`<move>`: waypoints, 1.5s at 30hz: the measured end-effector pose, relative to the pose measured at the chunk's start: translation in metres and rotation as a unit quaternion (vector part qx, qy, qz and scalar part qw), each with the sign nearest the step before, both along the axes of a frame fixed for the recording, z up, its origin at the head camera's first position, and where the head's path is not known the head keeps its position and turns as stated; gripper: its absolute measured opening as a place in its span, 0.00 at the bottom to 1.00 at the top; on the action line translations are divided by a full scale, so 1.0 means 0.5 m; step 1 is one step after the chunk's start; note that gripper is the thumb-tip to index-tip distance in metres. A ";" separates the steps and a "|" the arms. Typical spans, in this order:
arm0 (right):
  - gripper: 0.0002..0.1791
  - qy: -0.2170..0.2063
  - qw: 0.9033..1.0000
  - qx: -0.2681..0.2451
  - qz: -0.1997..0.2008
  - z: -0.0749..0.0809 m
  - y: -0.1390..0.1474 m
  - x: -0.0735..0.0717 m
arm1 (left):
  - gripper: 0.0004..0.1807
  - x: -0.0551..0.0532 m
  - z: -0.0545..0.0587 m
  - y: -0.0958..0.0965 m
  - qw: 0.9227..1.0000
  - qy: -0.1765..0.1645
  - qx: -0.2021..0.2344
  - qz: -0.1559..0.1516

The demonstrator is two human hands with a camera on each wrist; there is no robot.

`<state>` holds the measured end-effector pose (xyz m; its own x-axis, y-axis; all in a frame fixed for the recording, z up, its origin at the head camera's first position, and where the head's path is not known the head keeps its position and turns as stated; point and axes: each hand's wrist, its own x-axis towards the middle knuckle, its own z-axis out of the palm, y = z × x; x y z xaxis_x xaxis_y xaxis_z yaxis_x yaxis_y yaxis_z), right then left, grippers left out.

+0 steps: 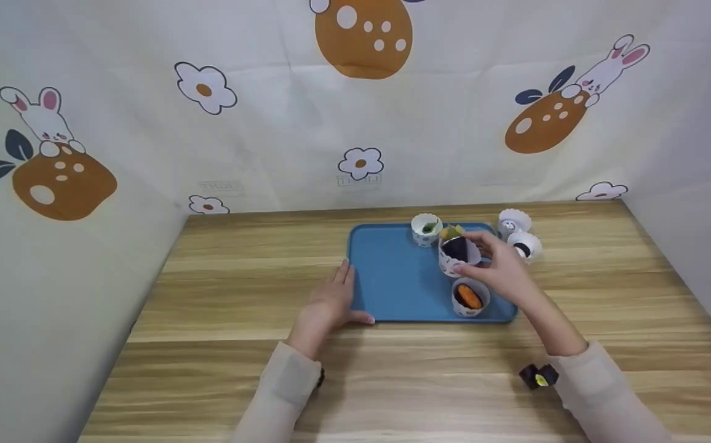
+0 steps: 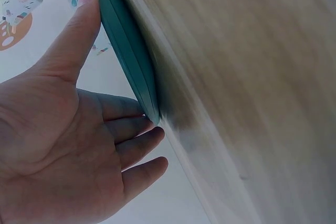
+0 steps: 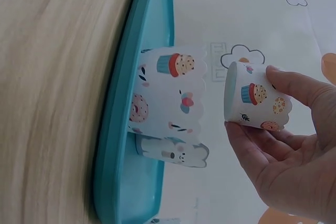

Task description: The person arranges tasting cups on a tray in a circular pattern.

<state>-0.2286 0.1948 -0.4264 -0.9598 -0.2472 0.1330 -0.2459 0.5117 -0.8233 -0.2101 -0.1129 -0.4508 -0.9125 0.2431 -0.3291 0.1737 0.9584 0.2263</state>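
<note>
My right hand [image 1: 496, 266] pinches a printed paper baking cup [image 3: 260, 98] between thumb and fingers, raised above the tray. Inside that cup sits a dark, seaweed-wrapped toy sushi piece [image 1: 455, 248]. Fingers straight and thumb spread, my left hand [image 1: 329, 301] touches the near left corner of the blue tray [image 1: 386, 277]; the left wrist view shows the open palm [image 2: 58, 145] against the tray's rim. On the tray stand a paper cup with orange-topped sushi [image 1: 469, 298] and one with a green piece [image 1: 426, 230]. Something yellow [image 1: 452, 231] shows behind the held cup, partly hidden.
Two white paper cups, one upper [image 1: 514, 223] and one lower with a black-and-white piece [image 1: 524, 247], stand off the tray's right side. Dark sushi rolls [image 1: 539, 376] lie beside my right sleeve. A printed cloth [image 1: 282, 123] hangs behind the wooden table [image 1: 238, 277].
</note>
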 end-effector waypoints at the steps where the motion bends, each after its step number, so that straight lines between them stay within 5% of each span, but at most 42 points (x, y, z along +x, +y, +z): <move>1: 0.33 0.001 1.000 0.000 0.003 -0.001 -0.003 0.000 | 0.62 0.000 0.000 0.000 1.000 -0.001 0.000 0.001; 21: 0.32 -0.004 0.999 0.000 0.040 -0.022 -0.047 0.005 | 0.62 -0.004 -0.004 0.000 1.000 0.000 -0.006 0.000; 45: 0.30 0.064 0.984 0.136 0.098 -0.039 -0.088 0.010 | 0.62 -0.004 -0.005 -0.001 1.000 0.002 0.000 0.001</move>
<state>-0.2233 0.1509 -0.4460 -0.8694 -0.4696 0.1539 -0.4554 0.6403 -0.6186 -0.2122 -0.1133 -0.4531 -0.9139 0.2420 -0.3259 0.1732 0.9586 0.2261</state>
